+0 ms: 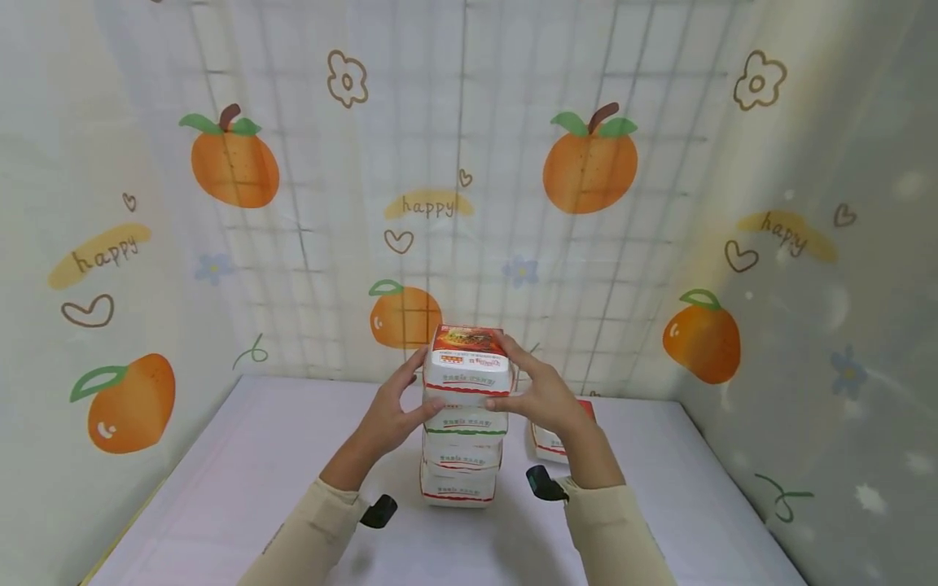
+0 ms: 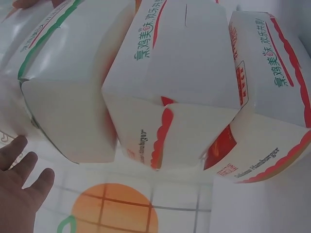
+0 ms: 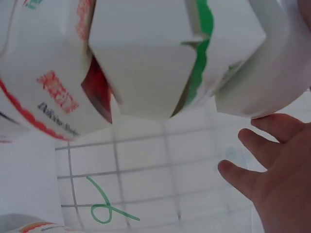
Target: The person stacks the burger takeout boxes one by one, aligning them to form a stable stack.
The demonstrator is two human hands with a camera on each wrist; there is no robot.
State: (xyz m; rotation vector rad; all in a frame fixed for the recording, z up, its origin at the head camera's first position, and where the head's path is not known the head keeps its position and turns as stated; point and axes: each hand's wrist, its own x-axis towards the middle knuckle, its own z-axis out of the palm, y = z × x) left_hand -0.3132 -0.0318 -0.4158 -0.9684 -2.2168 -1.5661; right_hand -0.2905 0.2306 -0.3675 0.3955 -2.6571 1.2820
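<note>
White cardboard boxes stand in a four-high stack (image 1: pixel 462 446) about midway between the left and right edges of the worktop (image 1: pixel 245 456). The left hand (image 1: pixel 387 413) and right hand (image 1: pixel 545 392) hold the top box (image 1: pixel 469 379) between them, fingers at its sides and thumbs at its near lower corners. In the wrist views the other fingers are spread wide. Whether the top box bears fully on the green box (image 1: pixel 466 422) just below, I cannot tell.

Height looks like the main hazard. The wrist views show bases narrower than the lids, with wedge-shaped gaps at the joints, so each box probably has only a modest footing. A sideways push from one hand, or one side let go ahead of the other, could slide the top box and carry the green box with it. The third box (image 1: pixel 462 458) and bottom box (image 1: pixel 458 488) do not look perfectly squared, so a lean could grow downward and tip everything. Thin card may also buckle if the fingers squeeze hard, and a thumb catching the green box's lid could drag it along.

Lower down, the left camera (image 1: pixel 379 511) and right camera (image 1: pixel 546 483) hang near the bottom box; elbows drawn inward could knock it. Beyond the right forearm (image 1: pixel 597 456), toward the worktop's far right corner, lies a fifth box (image 1: pixel 550 442), which a careless outward sweep might shove.
</note>
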